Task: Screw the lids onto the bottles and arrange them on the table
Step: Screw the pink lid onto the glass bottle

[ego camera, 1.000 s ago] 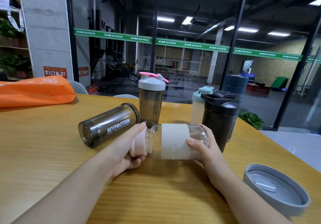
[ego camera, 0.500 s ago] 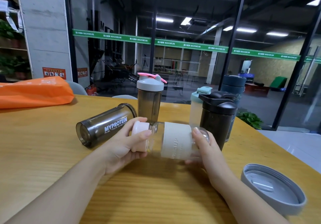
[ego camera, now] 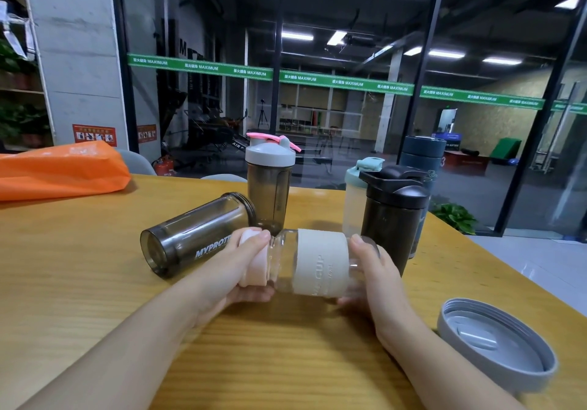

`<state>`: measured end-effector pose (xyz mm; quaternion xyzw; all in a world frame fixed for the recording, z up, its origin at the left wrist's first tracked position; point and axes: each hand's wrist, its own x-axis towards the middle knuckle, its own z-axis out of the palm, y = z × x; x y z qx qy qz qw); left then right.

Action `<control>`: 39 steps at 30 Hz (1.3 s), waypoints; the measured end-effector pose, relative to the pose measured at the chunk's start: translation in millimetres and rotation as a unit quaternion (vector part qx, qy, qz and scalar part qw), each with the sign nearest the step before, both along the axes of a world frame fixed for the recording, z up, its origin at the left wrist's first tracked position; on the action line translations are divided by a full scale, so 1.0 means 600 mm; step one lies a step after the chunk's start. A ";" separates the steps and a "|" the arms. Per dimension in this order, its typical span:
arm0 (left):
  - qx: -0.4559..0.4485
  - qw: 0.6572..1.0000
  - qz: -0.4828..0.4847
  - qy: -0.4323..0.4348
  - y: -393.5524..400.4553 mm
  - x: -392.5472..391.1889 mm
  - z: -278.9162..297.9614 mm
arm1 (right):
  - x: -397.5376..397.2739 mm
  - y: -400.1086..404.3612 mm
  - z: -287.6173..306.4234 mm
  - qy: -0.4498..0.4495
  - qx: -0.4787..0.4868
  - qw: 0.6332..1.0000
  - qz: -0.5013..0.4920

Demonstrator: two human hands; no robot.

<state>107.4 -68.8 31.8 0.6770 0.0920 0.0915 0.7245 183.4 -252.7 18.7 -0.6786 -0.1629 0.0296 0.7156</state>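
Observation:
I hold a clear bottle with a white sleeve (ego camera: 319, 263) sideways above the wooden table (ego camera: 79, 282). My left hand (ego camera: 236, 271) is wrapped around its pale pink lid (ego camera: 252, 277) at the left end. My right hand (ego camera: 376, 277) grips the bottle's base at the right end. A smoky MYPROTEIN bottle (ego camera: 193, 234) lies on its side without a lid, just behind my left hand. A grey lid (ego camera: 495, 343) lies upside down at the lower right.
Lidded bottles stand behind: a smoky one with grey and pink lid (ego camera: 270, 184), a black one (ego camera: 392, 215), a pale one with mint lid (ego camera: 357, 193) and a dark blue flask (ego camera: 421, 158). An orange bag (ego camera: 60, 171) lies far left. Glass wall behind the table.
My left hand has turned around the pink lid, fingers moving over its top. The bottle stays sideways between both hands, shifted slightly.

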 end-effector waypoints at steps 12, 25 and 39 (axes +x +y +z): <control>0.081 0.992 -0.028 -0.096 0.019 -0.009 0.003 | 0.005 0.001 -0.001 0.061 0.024 0.998 0.010; 0.029 0.998 0.025 -0.053 0.026 0.006 0.001 | 0.003 0.004 0.005 0.064 0.042 0.997 -0.016; 0.169 0.984 -0.005 -0.059 0.033 -0.005 0.003 | 0.009 -0.005 0.003 0.124 0.044 0.991 -0.026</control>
